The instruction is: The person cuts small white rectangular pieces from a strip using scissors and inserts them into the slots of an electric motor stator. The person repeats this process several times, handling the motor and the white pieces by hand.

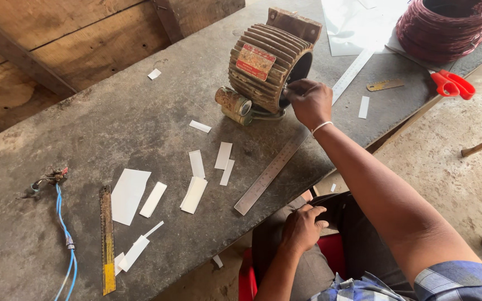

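Right hand [309, 101] pinching at open end of ribbed motor housing [266, 64] on tabletop [140, 111].
Left hand [302, 227] resting loosely curled on lap, holding nothing.

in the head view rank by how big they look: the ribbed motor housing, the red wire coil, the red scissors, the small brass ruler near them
1. Ribbed rusty metal motor housing, touched by the right hand.
2. Dark red wire coil, cut off by the frame edge and farther away, so its rank against the housing is unsure.
3. Red-handled scissors.
4. Small brass ruler.
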